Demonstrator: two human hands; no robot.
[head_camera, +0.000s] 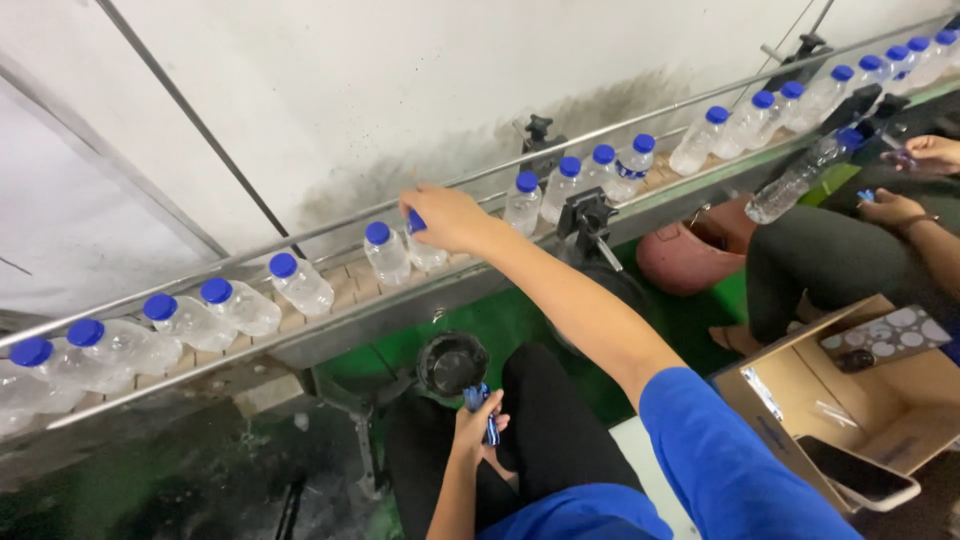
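My right hand (447, 217) reaches out over the conveyor (340, 290), its grip closed around the blue cap (416, 222) of a clear plastic bottle (426, 250) standing upright on the belt, about midway along the stretch in view. Just to its left stands another capped bottle (386, 252), close beside but apart from it; further left the bottles (180, 320) lean and crowd together toward the belt's near end. To the right, past a black rail clamp (588, 215), more blue-capped bottles (590, 175) run in a line toward the far end. A metal guide rail (300, 238) runs along the far side of the belt, against the white wall.

My left hand (478, 420) rests low by my lap, its grip curled around small blue pieces (482, 405) that look like caps, though I cannot tell exactly. Just beyond it sits a dark round container (452, 362).

At the right, another person's hands (915, 180) are beside a bottle lying tilted (800, 175) near the belt's edge. An open cardboard box (860, 400) stands by my right side, with a phone (858, 472) on its near flap.
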